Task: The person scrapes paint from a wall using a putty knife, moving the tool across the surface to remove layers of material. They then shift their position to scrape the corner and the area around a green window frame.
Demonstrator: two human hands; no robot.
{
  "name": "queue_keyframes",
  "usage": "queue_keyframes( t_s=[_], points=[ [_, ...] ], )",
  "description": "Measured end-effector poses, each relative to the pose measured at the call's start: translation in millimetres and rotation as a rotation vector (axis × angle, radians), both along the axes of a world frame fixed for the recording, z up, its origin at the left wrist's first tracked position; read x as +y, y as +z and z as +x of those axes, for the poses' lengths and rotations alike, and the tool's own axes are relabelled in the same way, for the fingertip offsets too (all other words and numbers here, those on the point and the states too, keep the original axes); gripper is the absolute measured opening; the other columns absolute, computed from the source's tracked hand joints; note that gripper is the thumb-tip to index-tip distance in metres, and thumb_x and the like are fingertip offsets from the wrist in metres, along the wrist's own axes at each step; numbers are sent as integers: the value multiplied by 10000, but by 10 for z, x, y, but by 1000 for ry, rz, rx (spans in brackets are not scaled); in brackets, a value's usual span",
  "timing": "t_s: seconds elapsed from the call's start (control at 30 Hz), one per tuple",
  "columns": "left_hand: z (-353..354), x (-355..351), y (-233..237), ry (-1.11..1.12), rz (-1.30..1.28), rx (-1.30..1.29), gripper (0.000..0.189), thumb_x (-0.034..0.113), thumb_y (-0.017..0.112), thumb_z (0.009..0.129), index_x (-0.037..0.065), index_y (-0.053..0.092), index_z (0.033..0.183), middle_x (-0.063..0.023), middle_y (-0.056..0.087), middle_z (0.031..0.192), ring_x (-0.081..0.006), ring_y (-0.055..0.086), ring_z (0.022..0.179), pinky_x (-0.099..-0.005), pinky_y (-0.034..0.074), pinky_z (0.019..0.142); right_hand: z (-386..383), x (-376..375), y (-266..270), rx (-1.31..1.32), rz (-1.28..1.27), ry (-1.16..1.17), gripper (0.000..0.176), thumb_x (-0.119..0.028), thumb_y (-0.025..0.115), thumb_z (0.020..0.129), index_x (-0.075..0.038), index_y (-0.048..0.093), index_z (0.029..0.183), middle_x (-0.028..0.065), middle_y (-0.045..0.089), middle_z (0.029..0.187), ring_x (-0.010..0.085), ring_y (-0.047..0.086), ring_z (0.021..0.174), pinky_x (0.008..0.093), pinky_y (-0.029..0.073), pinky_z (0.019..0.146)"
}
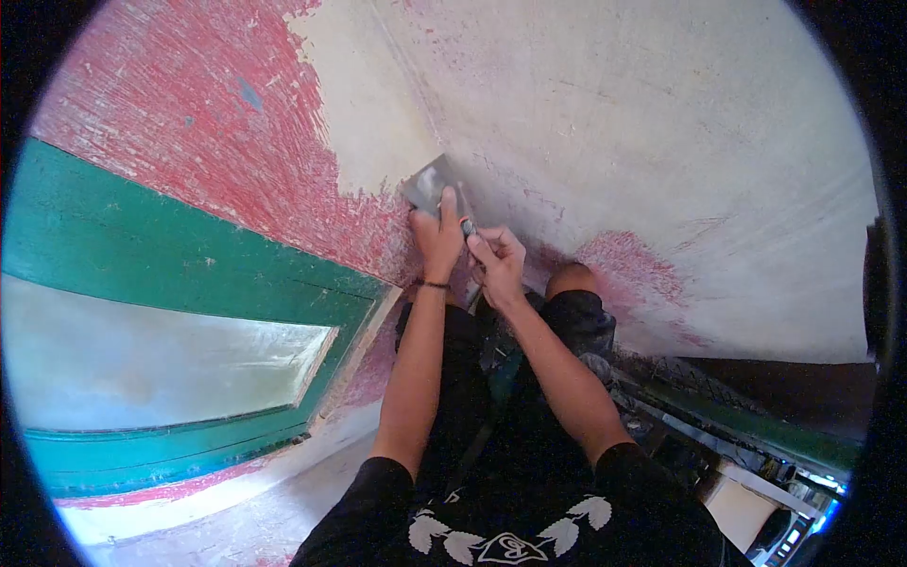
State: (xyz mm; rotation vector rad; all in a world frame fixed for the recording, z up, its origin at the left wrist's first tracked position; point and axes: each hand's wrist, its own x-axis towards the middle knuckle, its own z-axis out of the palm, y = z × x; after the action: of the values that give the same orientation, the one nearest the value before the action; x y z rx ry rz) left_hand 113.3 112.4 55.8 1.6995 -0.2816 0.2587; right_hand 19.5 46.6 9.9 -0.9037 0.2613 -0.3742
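Note:
My left hand (438,240) is closed on a flat grey metal scraper (427,187), one finger lying along its face. A whitish smear shows on the metal. Close beside it, my right hand (501,266) pinches a small tool handle (468,227), probably a putty knife; whether its blade is separate from the scraper is hard to make out. Both hands are raised in front of the wall corner, where a smooth cream filler patch (364,113) meets scratched red paint (217,123).
A green wooden frame (189,236) with a pale pane (161,364) is at left. The whitish wall (680,142) at right has a red worn patch (631,269). My bent knee (572,280) is near that wall. Dark cluttered items (699,402) lie lower right.

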Motion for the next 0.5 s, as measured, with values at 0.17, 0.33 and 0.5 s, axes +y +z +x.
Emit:
queue_keyframes(
  t_s=[0.17, 0.33, 0.5],
  points=[
    [-229, -84, 93, 14, -235, 230, 366, 248, 589, 989, -116, 626, 1016, -146, 692, 947, -222, 639, 781, -372, 510, 751, -65, -151, 31, 24, 56, 125, 137, -137, 737, 891, -63, 645, 960, 2, 616, 707, 78, 553, 578, 225, 368, 452],
    [-352, 144, -325, -13, -107, 188, 341, 232, 534, 1015, -83, 646, 1078, -145, 699, 1046, -215, 643, 863, -349, 504, 792, -242, -123, -69, 86, -13, 166, 98, -134, 680, 935, -70, 606, 933, 39, 613, 686, 69, 472, 454, 215, 286, 357],
    [-368, 112, -200, -74, -83, 142, 324, 214, 503, 1024, -63, 654, 1099, -131, 692, 1073, -211, 636, 926, -346, 497, 824, -149, -195, -68, 199, -24, 145, 145, -175, 708, 925, -63, 631, 876, 22, 624, 687, 74, 530, 488, 216, 304, 359]
  ],
)
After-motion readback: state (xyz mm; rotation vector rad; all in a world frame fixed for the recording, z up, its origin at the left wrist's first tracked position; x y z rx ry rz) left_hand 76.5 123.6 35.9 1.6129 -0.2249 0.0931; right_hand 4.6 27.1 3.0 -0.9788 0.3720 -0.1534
